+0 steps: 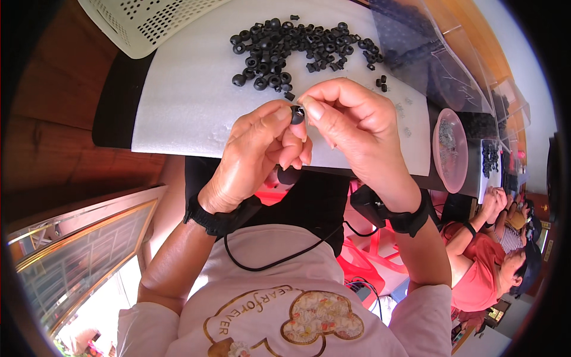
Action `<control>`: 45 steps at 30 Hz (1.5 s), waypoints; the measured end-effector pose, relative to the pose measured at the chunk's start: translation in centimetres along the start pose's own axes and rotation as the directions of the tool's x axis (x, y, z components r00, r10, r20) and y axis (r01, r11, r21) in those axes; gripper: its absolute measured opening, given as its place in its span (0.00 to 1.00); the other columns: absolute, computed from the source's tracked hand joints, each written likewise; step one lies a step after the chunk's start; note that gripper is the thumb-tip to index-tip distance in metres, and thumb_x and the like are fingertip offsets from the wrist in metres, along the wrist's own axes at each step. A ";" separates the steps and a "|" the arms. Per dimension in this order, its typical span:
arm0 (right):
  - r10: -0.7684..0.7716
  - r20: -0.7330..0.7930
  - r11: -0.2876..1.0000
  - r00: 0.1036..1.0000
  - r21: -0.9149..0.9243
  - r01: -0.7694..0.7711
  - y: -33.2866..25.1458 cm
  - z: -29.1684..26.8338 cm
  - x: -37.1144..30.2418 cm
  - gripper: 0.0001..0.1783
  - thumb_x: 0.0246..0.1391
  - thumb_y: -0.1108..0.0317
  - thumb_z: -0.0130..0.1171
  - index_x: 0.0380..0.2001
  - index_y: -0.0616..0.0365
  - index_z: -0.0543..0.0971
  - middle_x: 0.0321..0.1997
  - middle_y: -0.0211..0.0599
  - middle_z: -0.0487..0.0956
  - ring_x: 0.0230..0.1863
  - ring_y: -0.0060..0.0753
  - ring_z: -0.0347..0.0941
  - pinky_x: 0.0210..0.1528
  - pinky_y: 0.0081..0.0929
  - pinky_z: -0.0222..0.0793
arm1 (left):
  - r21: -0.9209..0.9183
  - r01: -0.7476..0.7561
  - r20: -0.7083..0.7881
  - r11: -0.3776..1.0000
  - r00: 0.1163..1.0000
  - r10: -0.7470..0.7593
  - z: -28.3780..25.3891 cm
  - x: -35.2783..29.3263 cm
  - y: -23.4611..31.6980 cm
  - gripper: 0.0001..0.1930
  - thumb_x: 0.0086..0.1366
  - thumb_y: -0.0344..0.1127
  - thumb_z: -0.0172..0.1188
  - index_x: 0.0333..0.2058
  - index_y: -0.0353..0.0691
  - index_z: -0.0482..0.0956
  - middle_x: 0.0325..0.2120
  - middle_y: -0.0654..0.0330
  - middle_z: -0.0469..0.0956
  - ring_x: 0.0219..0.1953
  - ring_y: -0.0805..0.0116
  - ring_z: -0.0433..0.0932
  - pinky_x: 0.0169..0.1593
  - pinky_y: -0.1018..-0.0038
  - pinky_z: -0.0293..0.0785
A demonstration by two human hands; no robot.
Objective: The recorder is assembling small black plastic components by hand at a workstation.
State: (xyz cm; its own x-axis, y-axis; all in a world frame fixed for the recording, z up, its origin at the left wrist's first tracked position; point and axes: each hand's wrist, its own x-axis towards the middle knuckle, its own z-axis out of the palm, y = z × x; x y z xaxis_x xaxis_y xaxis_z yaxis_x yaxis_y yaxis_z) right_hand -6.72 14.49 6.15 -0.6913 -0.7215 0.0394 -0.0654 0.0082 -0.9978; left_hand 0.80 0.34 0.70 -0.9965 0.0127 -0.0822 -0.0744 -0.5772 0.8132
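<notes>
My left hand (pixel 253 140) pinches a small round black part with a hole (pixel 297 115) between thumb and forefinger. The other fingers of that hand curl loosely below it. Thumb and forefinger of my right hand (pixel 360 122) come together right at the part's upper edge. Something small and pale shows at those fingertips, too tiny to name. Both hands are raised over the near edge of a white foam sheet (pixel 184 101). Beyond them lies a spread pile of black round parts and short sleeves (pixel 279 53).
Small clear pieces (pixel 407 131) lie on the sheet's right side. A pink bowl (pixel 450 152) with clear bits stands farther right. Transparent plastic panels (pixel 440 47) rise at the back right. A cream perforated basket (pixel 148 24) sits back left. Co-workers, one in red (pixel 476 273), sit at right.
</notes>
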 end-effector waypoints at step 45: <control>-0.151 0.032 0.625 0.988 -0.771 0.120 0.9 -5.3 3.7 0.10 0.55 0.71 0.54 0.39 0.63 0.77 0.30 0.39 0.76 0.29 0.36 0.75 0.32 0.33 0.68 | 0.031 0.034 0.106 0.999 0.994 -0.037 -0.6 0.2 -0.3 0.18 0.71 0.46 0.43 0.41 0.34 0.69 0.15 0.63 0.64 0.29 0.66 0.73 0.31 0.75 0.70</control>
State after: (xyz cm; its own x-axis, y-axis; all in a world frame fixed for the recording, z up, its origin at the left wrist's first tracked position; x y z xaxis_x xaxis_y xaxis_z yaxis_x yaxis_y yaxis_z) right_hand -13.14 15.53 5.72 -0.6502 -0.7362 0.1877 -0.6791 0.4524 -0.5781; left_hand 0.60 0.03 0.10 -0.9914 0.1204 -0.0508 -0.1093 -0.5505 0.8276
